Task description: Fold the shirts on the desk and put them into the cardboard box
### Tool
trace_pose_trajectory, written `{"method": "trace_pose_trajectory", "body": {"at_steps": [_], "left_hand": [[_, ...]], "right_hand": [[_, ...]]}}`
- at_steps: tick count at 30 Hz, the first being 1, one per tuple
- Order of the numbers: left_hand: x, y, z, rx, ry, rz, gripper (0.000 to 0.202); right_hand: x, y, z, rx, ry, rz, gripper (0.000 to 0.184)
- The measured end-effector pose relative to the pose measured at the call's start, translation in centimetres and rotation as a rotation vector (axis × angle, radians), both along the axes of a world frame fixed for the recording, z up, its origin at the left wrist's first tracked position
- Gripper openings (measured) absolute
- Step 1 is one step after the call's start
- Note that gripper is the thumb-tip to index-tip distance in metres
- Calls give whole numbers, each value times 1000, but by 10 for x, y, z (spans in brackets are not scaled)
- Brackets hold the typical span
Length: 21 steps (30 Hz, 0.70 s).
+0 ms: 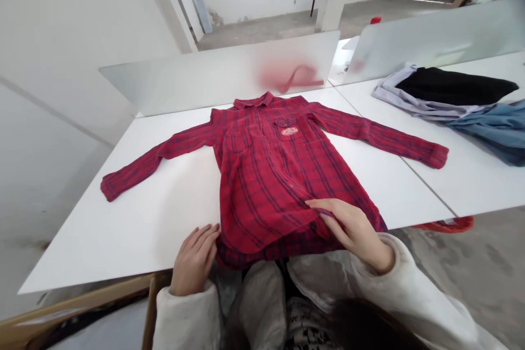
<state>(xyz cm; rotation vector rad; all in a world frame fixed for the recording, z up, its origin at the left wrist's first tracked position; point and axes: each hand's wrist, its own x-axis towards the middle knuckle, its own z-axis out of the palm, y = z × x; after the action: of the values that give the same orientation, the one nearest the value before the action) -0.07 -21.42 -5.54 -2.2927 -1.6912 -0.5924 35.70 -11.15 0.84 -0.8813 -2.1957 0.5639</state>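
A red plaid shirt (270, 175) lies face-up, sleeves spread, on a white table (135, 219). The left hand (194, 260) rests open at the hem's left corner; the right hand (348, 227) lies open, fingers flat on the lower right hem.

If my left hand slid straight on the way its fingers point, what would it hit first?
The shirt. The left hand lies on the table, its fingertips at the shirt's lower left edge, pointing up and right into the fabric. It would probably bunch the hem at once.
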Motion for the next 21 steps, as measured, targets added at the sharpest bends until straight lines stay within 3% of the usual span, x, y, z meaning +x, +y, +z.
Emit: {"method": "trace_pose_trajectory", "body": {"at_steps": [5,8,11,14,16,18,20,21], "left_hand": [[10,-4,11,-3,55,35,34],[27,2,14,-108,49,21,46],[40,9,18,-227,93,3,51],[56,12,30,-213,73,13,53],[77,11,39,-134,-40,-88,40],[106,8,44,-74,-210,-287,24],[138,8,41,-50,-313,-430,23],[152,9,37,-50,-314,-436,25]], "right_hand": [[18,-3,-33,73,-213,73,27],[17,-8,-45,74,-228,53,27],[11,-11,-45,23,-112,-58,27],[3,-11,-35,-87,59,-180,26],[-4,-10,-27,-177,164,-237,24],[-11,-7,-21,-250,240,-274,24],[-17,-6,-17,-284,284,-295,24],[-18,-5,-15,-288,296,-299,24]]}}
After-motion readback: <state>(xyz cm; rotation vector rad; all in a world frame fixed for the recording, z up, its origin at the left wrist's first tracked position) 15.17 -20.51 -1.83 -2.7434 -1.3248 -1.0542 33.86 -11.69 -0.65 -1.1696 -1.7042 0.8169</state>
